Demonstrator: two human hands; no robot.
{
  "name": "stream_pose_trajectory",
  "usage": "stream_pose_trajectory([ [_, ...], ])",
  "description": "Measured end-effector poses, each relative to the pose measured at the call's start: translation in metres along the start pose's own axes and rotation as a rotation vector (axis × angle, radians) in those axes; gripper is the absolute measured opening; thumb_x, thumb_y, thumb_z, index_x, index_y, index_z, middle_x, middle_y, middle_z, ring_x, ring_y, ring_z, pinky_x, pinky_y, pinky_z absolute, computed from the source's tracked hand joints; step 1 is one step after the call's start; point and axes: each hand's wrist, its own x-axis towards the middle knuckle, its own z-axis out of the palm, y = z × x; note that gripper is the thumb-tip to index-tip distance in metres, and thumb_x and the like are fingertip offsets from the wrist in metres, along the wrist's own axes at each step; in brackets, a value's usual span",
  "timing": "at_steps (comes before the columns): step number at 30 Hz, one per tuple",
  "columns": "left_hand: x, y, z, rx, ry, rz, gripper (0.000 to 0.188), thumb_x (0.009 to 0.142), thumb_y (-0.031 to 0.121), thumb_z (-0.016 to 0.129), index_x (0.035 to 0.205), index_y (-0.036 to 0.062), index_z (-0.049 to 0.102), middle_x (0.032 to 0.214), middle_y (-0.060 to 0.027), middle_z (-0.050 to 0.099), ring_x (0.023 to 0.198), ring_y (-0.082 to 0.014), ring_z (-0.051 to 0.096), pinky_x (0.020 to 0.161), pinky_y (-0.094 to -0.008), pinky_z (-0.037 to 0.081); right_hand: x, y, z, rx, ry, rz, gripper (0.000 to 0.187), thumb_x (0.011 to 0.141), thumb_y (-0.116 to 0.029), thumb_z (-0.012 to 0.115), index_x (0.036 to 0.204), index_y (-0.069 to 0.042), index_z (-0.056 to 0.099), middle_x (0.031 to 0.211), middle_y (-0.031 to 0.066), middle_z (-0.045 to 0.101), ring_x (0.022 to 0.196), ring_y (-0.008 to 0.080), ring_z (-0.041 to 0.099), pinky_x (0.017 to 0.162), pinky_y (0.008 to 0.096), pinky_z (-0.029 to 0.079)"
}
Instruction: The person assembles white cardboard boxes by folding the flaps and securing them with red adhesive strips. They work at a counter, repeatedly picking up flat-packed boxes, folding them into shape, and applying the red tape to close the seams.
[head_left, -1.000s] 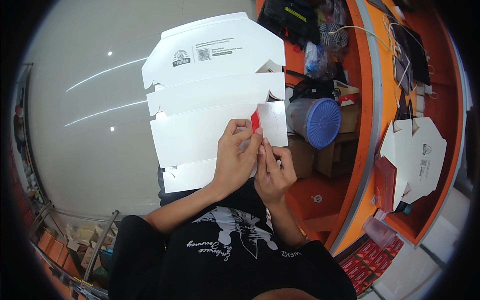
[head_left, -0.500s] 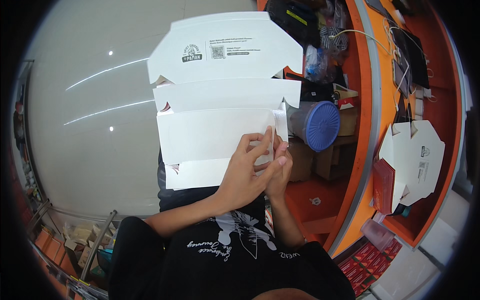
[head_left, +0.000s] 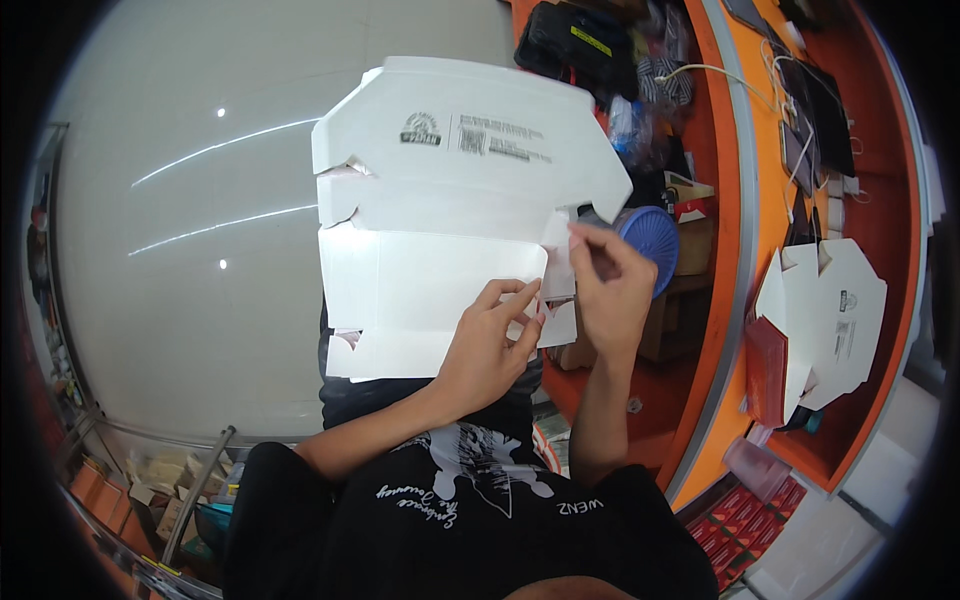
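Note:
A partly folded white cardboard box (head_left: 430,285) lies over my lap, its large printed lid panel (head_left: 470,180) stretching away at the far side. My left hand (head_left: 490,335) grips the near right corner, fingertips on the raised edge of a side flap and thumb lower down. Just right of it, my right hand (head_left: 615,295) pinches the end flap (head_left: 560,255) beside the lid fold with thumb and forefinger; it is slightly blurred. Creased cut corners show on the box's left side. Part of the right edge is hidden behind my fingers.
To the right stands an orange counter (head_left: 720,400) holding a stack of flat white-and-red boxes (head_left: 835,320), cables and dark devices. Beneath it sit a tub with a blue lid (head_left: 652,245), a black case (head_left: 570,50) and cardboard. A metal rail (head_left: 195,490) runs at lower left.
My right hand has moved from beside the left hand up and right to the end flap. The lid panel has tilted and come nearer, shifting right. My left hand stays nearly in place.

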Motion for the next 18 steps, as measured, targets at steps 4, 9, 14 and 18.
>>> stream_pose_trajectory([
  [4,0.008,-0.004,-0.001,0.013,0.001,0.005,0.041,0.103,0.006,0.061,0.143,-0.0044,0.057,0.127,-0.0181,0.059,0.097,-0.02,0.071,0.073,-0.0312,0.069,-0.026,-0.006,0.014,0.115,-0.011,0.008,0.011,0.091,0.002,0.074,0.1,0.008,0.075,0.095,0.0149,0.077,0.082,0.0163,0.075,0.07,0.0277,0.059],
  [9,0.008,-0.001,-0.004,-0.052,-0.032,-0.015,0.042,0.103,0.006,0.061,0.143,-0.0045,0.057,0.126,-0.0181,0.06,0.095,-0.0199,0.07,0.074,-0.0311,0.069,-0.008,-0.027,0.012,-0.022,-0.047,0.167,0.01,0.09,0.0,0.073,0.092,0.009,0.074,0.088,0.0124,0.076,0.077,0.0162,0.075,0.072,0.0302,0.064],
  [14,0.01,-0.001,-0.002,-0.056,-0.019,-0.039,0.042,0.103,0.005,0.059,0.144,-0.0043,0.056,0.128,-0.0189,0.058,0.096,-0.0212,0.07,0.076,-0.0327,0.069,0.005,-0.024,0.012,-0.036,-0.083,0.077,0.009,0.089,0.0,0.072,0.089,0.009,0.075,0.089,0.0139,0.075,0.071,0.018,0.075,0.074,0.0284,0.062],
  [18,0.011,-0.006,-0.001,-0.016,-0.012,-0.057,0.04,0.104,0.002,0.056,0.143,-0.0054,0.056,0.132,-0.0202,0.056,0.1,-0.0254,0.071,0.079,-0.0346,0.069,-0.014,-0.012,0.021,-0.032,-0.084,0.028,0.008,0.089,0.002,0.072,0.092,0.007,0.076,0.093,0.0122,0.074,0.074,0.0154,0.073,0.071,0.0275,0.059],
])
